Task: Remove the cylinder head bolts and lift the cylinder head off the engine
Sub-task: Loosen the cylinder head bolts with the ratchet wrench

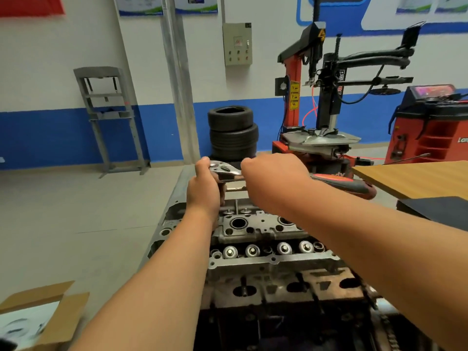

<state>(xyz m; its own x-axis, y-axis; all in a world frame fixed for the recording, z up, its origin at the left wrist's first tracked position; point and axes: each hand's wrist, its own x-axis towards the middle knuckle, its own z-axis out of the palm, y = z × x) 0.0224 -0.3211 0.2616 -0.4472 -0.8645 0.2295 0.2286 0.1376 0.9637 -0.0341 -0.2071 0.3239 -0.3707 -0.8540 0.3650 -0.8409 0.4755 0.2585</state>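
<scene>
The grey cylinder head (263, 239) sits on the dark engine block (278, 300) in front of me, valve springs and plug wells showing. A chrome ratchet wrench (224, 169) with a red and black handle (347, 184) is held level over the head's far side. My left hand (203, 186) wraps around the ratchet's head end from the left. My right hand (273, 173) is closed on the shaft just right of it, and the handle sticks out past that wrist. The socket and the bolt below are hidden by my hands.
An open cardboard box (38, 317) lies at the lower left. A wooden tabletop (415, 177) and a black mat (440, 206) are at the right. Behind stand stacked tyres (233, 133), a red tyre changer (319, 97), a red balancer (430, 122) and a grey press frame (109, 117).
</scene>
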